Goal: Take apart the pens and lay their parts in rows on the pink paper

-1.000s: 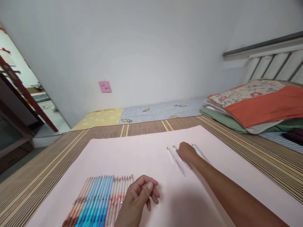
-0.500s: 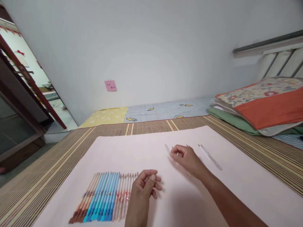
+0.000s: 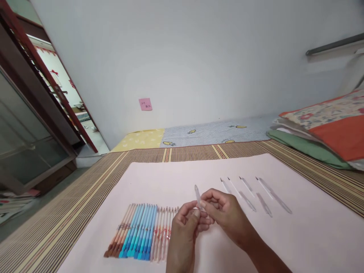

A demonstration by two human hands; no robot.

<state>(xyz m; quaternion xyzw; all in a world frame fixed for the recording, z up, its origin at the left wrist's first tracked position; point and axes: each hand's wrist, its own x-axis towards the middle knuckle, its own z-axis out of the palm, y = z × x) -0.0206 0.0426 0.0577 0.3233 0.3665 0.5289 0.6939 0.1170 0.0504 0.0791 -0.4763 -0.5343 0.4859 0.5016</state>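
A clear, whitish pen barrel [image 3: 197, 192] stands tilted in front of me. The thumb and fingers of my right hand [image 3: 227, 216] pinch it. My left hand [image 3: 184, 235] is closed at the barrel's lower part, which the fingers hide. Right of my hands lie several thin pen refills [image 3: 233, 186] with dark tips and clear pen barrels [image 3: 264, 204]. To the left, pens lie side by side in a row: brown-and-peach pens [image 3: 121, 231], blue pens [image 3: 142, 231] and pale pens with red marks [image 3: 162, 235]. My left hand covers part of the pale ones.
A large pale pink sheet [image 3: 170, 174] lies over a striped mat [image 3: 96, 182]. Beyond it are a checked cloth [image 3: 210, 132] and a wall bearing a pink note [image 3: 145, 104]. Folded orange and green bedding [image 3: 332, 136] sits at the right; a doorway [image 3: 65, 83] is at the left.
My right hand has come back toward my left with the pen barrel, and the two hands now meet. The view has turned a little left, and the refills and barrels are uncovered.
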